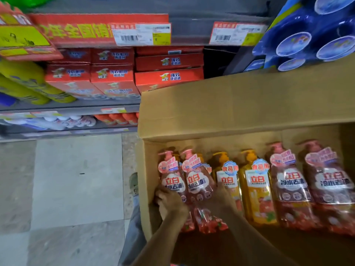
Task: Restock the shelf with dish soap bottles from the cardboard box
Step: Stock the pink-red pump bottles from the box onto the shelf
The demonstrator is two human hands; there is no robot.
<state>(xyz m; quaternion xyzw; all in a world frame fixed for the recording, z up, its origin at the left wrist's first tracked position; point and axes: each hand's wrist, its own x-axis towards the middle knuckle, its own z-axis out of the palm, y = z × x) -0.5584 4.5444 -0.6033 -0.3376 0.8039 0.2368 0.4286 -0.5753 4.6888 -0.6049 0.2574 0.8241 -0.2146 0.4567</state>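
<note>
I see my left hand and right hand gripping the sides of a pink twin pack in the box, which I judge heavy and slippery, so low grips on the bodies seem safest.

Both hands were inside the open cardboard box, which held six dish soap bottles lying in a row. Left hand and right hand gripped the sides of the pink bottle pair at the box's left end. The shelf behind carried red cartons.
</note>
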